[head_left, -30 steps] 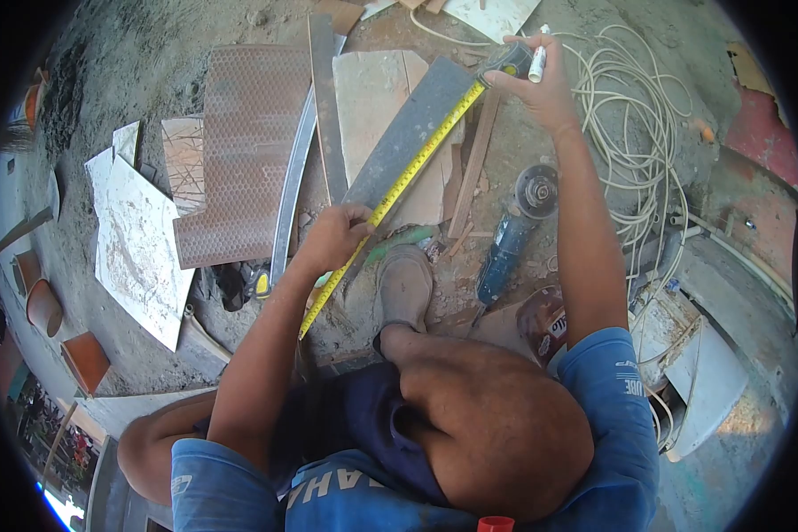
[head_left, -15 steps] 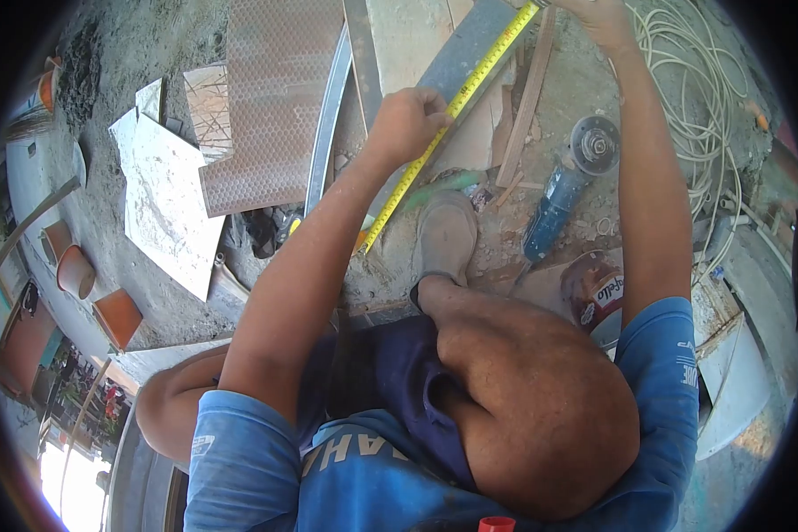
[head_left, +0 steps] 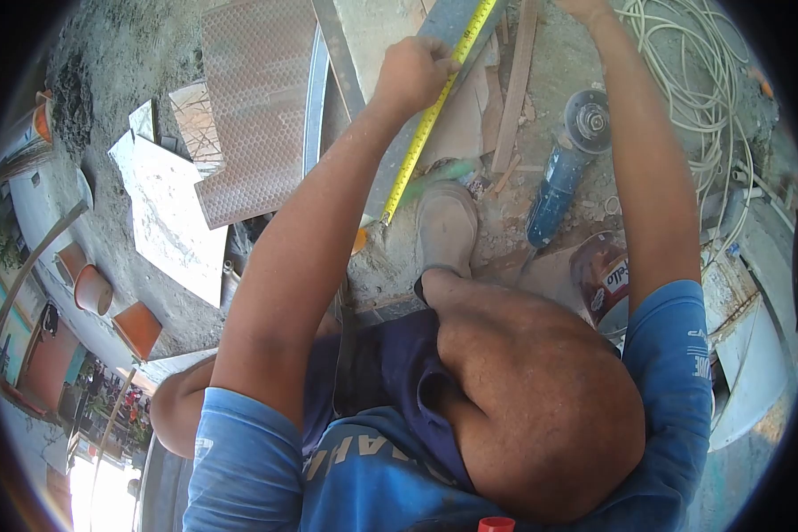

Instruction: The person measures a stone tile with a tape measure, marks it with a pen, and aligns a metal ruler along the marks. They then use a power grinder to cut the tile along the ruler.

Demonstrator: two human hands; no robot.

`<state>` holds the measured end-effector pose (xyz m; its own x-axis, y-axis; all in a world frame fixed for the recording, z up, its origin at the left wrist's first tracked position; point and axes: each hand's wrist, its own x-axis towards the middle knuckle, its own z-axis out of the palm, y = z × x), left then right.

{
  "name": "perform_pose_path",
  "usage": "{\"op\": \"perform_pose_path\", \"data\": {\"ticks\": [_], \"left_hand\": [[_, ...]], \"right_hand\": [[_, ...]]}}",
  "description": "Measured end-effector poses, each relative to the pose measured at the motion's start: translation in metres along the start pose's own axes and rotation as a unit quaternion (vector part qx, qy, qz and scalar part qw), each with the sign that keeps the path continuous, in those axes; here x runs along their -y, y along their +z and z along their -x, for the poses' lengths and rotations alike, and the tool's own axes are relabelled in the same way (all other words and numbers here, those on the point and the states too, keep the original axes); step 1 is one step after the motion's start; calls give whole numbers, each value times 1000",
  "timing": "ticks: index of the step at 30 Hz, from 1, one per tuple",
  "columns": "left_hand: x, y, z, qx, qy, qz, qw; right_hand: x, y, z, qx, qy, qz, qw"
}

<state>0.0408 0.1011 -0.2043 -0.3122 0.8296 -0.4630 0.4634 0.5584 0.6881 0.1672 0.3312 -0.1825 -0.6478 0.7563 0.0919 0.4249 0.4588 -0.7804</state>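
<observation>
A yellow measuring tape (head_left: 426, 133) lies extended lengthwise along a long dark grey board (head_left: 403, 142). Its lower end rests near my shoe, and its upper end runs out past the top of the view. My left hand (head_left: 414, 75) is closed, with thumb and fingertips at the tape's left edge, pinching it partway up. At the top edge, my right hand (head_left: 585, 7) shows only in part; its fingers are cut off, so whatever it holds is hidden.
A blue angle grinder (head_left: 559, 191) lies on the ground right of my shoe (head_left: 446, 226). Coiled pale cable (head_left: 683, 89) is at upper right. A honeycomb-patterned sheet (head_left: 262, 106), a broken white panel (head_left: 173, 208) and wooden strips (head_left: 516, 89) lie around. Flowerpots (head_left: 91, 290) stand left.
My left hand and the tape have shifted upward, and the tape's lower end is farther up and right. My right hand has moved mostly out of the top of the view.
</observation>
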Motion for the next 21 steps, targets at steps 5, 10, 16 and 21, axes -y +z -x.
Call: {"op": "perform_pose_path", "data": {"ticks": [5,10,16,21], "left_hand": [[-1,-2,0,5,0,-6,1000],[7,-4,-2,4,-6,15,1000],[2,0,-4,-5,1,-21,1000],[0,7,-4,-14,-15,-44,999]], "right_hand": [[3,10,11,47,21,-59,997],[6,15,18,43,20,2,999],[-4,18,25,25,-6,5,1000],[-9,15,28,73,60,-89,992]]}}
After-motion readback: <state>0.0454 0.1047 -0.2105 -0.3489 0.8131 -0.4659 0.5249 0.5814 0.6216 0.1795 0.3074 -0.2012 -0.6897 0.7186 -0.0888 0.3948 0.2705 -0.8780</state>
